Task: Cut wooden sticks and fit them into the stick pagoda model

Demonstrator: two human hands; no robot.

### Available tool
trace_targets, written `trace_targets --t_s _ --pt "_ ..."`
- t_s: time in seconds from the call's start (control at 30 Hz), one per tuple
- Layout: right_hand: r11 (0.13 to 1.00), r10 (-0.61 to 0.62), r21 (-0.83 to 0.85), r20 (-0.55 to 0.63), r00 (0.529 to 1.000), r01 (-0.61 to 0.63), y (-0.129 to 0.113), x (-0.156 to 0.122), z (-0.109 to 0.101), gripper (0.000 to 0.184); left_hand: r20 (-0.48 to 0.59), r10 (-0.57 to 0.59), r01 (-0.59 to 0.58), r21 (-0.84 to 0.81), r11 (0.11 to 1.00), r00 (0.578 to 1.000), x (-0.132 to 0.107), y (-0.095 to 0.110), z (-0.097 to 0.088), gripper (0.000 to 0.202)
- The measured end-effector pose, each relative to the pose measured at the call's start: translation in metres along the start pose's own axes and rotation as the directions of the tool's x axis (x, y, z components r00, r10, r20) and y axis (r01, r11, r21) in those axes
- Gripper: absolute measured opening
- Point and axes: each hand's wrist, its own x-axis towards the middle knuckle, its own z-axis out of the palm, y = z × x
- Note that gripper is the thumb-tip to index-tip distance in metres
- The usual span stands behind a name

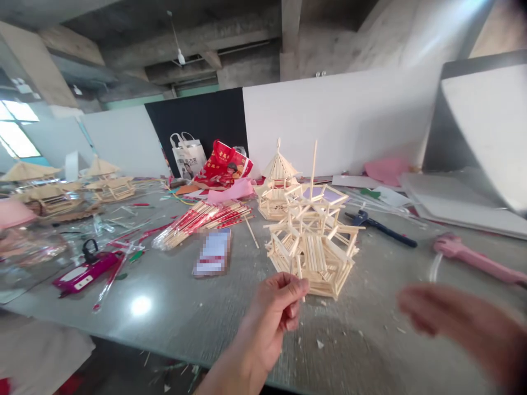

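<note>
My left hand [284,302] is closed in a pinch in front of a pavilion-like frame [317,252] built from thin wooden sticks. Between its thumb and fingers is a short wooden stick [300,267], partly covered by the fingers. My right hand [457,323] is raised at the lower right, smeared by motion, so what its fingers do is unclear. Nearest to it lies a pink glue gun [469,258] with a clear glue stick at its back. Dark-handled cutting pliers [382,226] rest between the frame and the glue gun.
Behind the frame stands a stick pavilion with a pointed roof [280,170]. Bundled sticks [206,216], a phone [212,252] and a magenta power strip [88,271] lie leftward. Other pavilion models [111,184] stand far left. White boards [461,197] lie at the right.
</note>
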Motion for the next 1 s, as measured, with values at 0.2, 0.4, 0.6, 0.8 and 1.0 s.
trace_targets --t_s 0.2,0.4,0.6,0.8,1.0 --pt "0.878 -0.078 0.447 0.488 0.869 -0.172 -0.057 -0.048 0.108 0.048 0.04 0.002 -0.001 -0.023 1.0 0.999 0.002 0.003 0.001 0.026" --pt "0.745 -0.082 0.614 0.473 0.877 -0.261 -0.07 -0.036 0.129 0.044 0.001 -0.028 0.028 -0.068 0.997 1.0 0.005 0.004 -0.007 0.023" --pt "0.554 0.031 0.743 0.434 0.901 -0.376 -0.077 -0.04 0.138 0.044 0.049 -0.057 0.054 0.072 0.996 0.997 0.006 0.007 -0.016 0.028" --pt "0.403 0.114 0.726 0.565 0.817 -0.558 -0.083 -0.034 0.133 0.045 -0.037 0.049 -0.038 0.264 0.964 0.998 0.006 0.021 -0.036 0.026" --pt "0.339 0.1 0.736 0.591 0.801 -0.586 -0.085 -0.029 0.135 0.046 -0.011 0.285 -0.23 0.561 0.795 0.958 0.012 0.054 -0.039 0.023"
